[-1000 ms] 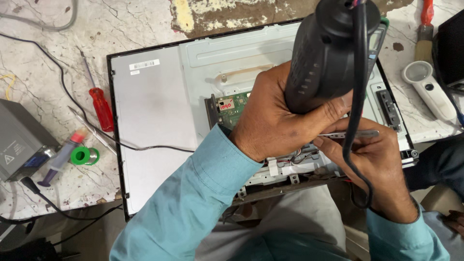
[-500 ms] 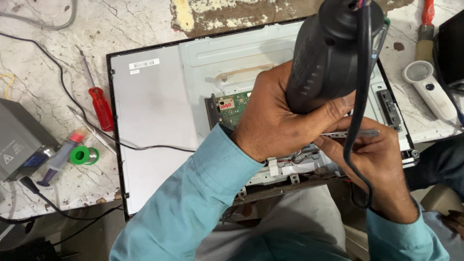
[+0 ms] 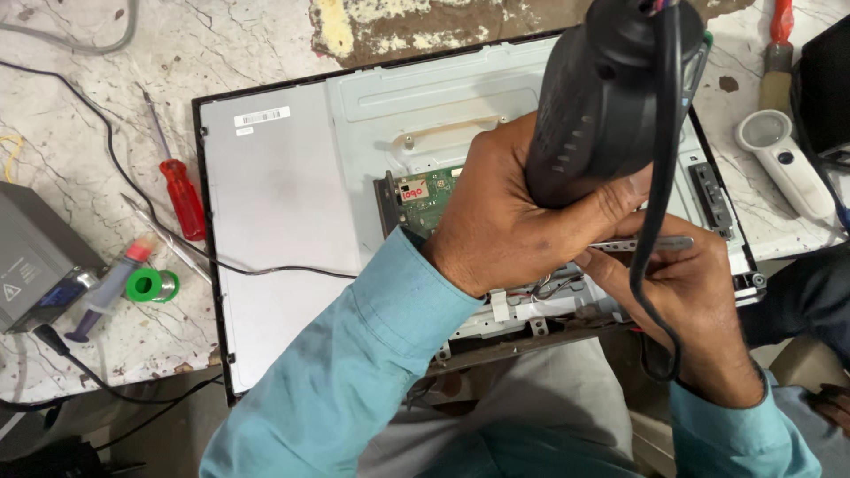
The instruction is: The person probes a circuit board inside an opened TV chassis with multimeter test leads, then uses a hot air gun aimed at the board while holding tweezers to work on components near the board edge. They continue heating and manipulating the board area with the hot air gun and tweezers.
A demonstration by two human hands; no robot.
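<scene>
Lying flat on the cracked white surface is the biggest thing here, a grey screen panel with its metal back facing up at me. It has a black edge all round. Part of it hangs over the near edge of the surface, above my lap. A green circuit board sits near the middle of the panel, partly hidden under my left hand.

My left hand is next in size. My fingers are wrapped tight round a big dark hot air tool. I hold it up over the panel. Its black cord hangs down across my right hand.

My right hand is just below the tool. My fingers pinch thin metal tweezers, which point left toward the board.

Off to the left on the surface sits a grey box. Near it lie a red screwdriver, a grey syringe with a red tip, and a small green roll. On the far right lies a white magnifying glass, with a red-handled tool just above it.
</scene>
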